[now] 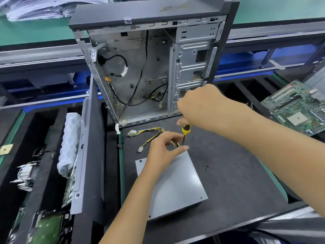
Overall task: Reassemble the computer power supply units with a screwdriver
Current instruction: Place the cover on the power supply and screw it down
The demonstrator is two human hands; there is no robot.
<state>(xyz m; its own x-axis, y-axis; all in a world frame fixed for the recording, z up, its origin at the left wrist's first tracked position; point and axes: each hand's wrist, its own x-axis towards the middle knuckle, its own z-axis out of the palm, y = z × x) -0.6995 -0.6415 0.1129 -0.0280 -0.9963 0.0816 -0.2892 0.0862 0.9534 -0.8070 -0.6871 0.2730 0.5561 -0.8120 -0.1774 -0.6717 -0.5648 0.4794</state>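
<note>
A grey power supply unit lies flat on the black mat, its yellow and black cable bundle trailing toward the case. My right hand grips the yellow and black screwdriver, held upright with its tip at the unit's far right corner. My left hand rests on the unit's far edge, thumb and fingers pinching around the shaft near the tip. Whether a screw sits under the tip is hidden. Two small black screws lie on the mat to the right.
An open, empty computer case stands behind the unit. Its removed side panel leans at the left. A green motherboard lies at the right. Heatsinks, a bubble-wrapped part and boards fill the left tray.
</note>
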